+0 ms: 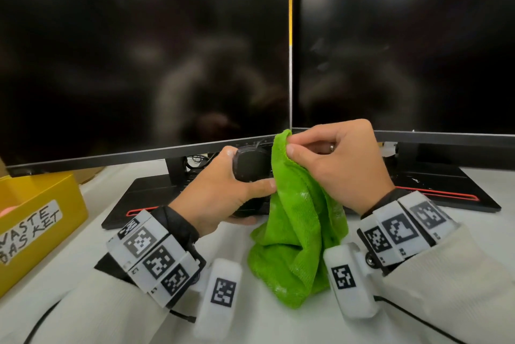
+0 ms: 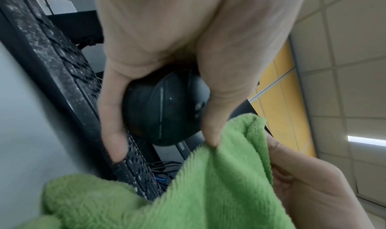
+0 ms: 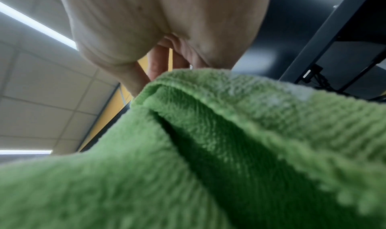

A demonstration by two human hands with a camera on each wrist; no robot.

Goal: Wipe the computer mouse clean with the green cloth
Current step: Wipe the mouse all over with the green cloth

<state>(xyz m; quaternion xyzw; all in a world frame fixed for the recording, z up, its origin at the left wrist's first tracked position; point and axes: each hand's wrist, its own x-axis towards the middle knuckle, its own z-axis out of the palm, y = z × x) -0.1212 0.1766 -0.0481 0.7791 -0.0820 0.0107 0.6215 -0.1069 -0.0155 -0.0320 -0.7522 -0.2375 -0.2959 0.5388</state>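
My left hand [image 1: 223, 190] grips a black computer mouse [image 1: 249, 163], lifted off the desk in front of the left monitor. The left wrist view shows the mouse [image 2: 167, 110] held between thumb and fingers, its underside partly hidden by the palm. My right hand [image 1: 334, 159] pinches the top edge of the green cloth [image 1: 298, 221], which hangs down beside the mouse, its lower end bunched on the desk. The cloth [image 2: 208, 183] touches my left thumb tip. In the right wrist view the cloth [image 3: 208, 150] fills the lower frame.
Two dark monitors [image 1: 139, 51] [image 1: 404, 45] stand close behind on black bases with red trim. A black keyboard [image 2: 69, 77] lies under the left hand. A yellow box [image 1: 36, 221] labelled waste basket sits at the left edge. The desk [image 1: 264, 324] is white.
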